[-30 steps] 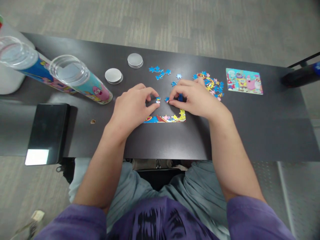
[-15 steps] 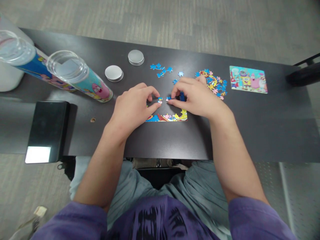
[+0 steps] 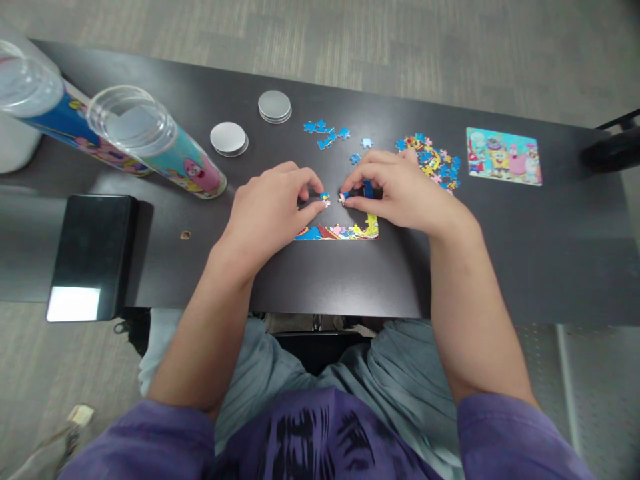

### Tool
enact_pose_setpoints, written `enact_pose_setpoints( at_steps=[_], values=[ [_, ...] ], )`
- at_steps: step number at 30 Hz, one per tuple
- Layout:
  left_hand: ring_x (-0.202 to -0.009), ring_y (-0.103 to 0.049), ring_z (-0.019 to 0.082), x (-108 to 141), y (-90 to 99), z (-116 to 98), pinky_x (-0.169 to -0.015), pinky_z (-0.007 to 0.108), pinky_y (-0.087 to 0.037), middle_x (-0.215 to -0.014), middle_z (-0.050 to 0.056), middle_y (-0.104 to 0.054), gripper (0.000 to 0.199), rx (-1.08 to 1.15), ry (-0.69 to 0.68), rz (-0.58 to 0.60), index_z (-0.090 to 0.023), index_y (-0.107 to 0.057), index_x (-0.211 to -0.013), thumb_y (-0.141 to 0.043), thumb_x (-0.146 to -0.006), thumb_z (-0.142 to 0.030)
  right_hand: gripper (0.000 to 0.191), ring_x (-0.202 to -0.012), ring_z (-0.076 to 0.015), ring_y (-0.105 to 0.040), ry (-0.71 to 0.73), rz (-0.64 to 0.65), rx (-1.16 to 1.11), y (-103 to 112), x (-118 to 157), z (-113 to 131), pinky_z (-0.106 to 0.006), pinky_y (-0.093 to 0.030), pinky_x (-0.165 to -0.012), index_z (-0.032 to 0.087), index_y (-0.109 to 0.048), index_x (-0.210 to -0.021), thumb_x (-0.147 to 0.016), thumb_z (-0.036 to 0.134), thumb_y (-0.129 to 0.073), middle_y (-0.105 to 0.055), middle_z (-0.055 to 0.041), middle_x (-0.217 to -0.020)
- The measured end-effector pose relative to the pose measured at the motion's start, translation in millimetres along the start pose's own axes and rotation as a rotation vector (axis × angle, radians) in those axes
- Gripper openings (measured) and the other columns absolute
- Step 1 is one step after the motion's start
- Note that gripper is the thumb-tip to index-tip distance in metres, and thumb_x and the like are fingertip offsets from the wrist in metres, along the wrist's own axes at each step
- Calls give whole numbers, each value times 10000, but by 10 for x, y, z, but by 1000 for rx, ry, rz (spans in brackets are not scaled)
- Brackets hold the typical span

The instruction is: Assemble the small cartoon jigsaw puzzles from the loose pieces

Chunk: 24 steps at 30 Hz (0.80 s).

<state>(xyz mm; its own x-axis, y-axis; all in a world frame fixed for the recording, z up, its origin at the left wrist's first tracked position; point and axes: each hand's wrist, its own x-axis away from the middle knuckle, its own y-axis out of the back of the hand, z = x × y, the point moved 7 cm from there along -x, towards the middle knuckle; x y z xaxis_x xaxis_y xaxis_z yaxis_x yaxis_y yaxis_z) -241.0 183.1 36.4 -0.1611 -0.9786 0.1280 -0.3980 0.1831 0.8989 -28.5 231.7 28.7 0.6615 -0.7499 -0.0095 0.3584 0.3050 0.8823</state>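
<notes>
My left hand (image 3: 281,208) pinches a small jigsaw puzzle piece (image 3: 325,200) between thumb and fingers. Facing it across a narrow gap, my right hand (image 3: 393,191) grips another puzzle piece (image 3: 343,198) at its fingertips. Below both hands lies a joined strip of puzzle border (image 3: 337,233) with a yellow corner at its right end; my hands hide part of its sides. Several loose blue pieces (image 3: 327,141) lie beyond my fingers. To the right of my right hand is a heap of mixed puzzle pieces (image 3: 434,162).
A cartoon picture card (image 3: 504,157) lies at the right. Two stacks of round discs, one near (image 3: 229,138) and one farther (image 3: 275,106), sit left of centre. Clear-topped printed tubes (image 3: 165,150) and a black box-like device (image 3: 93,257) occupy the left of the dark table (image 3: 540,260).
The view has shifted slightly. Both hands still hold their pieces; the right-hand piece appears turned a little, and the gap between the pieces is much the same.
</notes>
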Motion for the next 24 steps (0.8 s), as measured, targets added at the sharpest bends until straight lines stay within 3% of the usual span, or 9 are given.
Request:
enact_pose_setpoints(
  at_steps=[9,24],
  values=[
    [-1136,-845,281,10,-11,-45,-935,422,-609,-1268,22,-886,196,6,-2,13,-382,-938,-1320,-885,-1134,-356,61,-1095,-359,-763,-23,-21,-20,-11,-28,62,-606,-456,-1184,315,-876,-1163,-1111,321,-906,-832,-70,-1162],
    [-1138,-815,316,12,-32,-47,-989,466,-586,-1257,47,-859,190,10,-8,21,-378,-949,-1315,-861,-1149,-344,44,-1088,-371,-782,-8,15,16,-5,-50,218,-673,-457,-1224,291,-856,-1126,-1100,268,-829,-844,-87,-1165]
  ],
)
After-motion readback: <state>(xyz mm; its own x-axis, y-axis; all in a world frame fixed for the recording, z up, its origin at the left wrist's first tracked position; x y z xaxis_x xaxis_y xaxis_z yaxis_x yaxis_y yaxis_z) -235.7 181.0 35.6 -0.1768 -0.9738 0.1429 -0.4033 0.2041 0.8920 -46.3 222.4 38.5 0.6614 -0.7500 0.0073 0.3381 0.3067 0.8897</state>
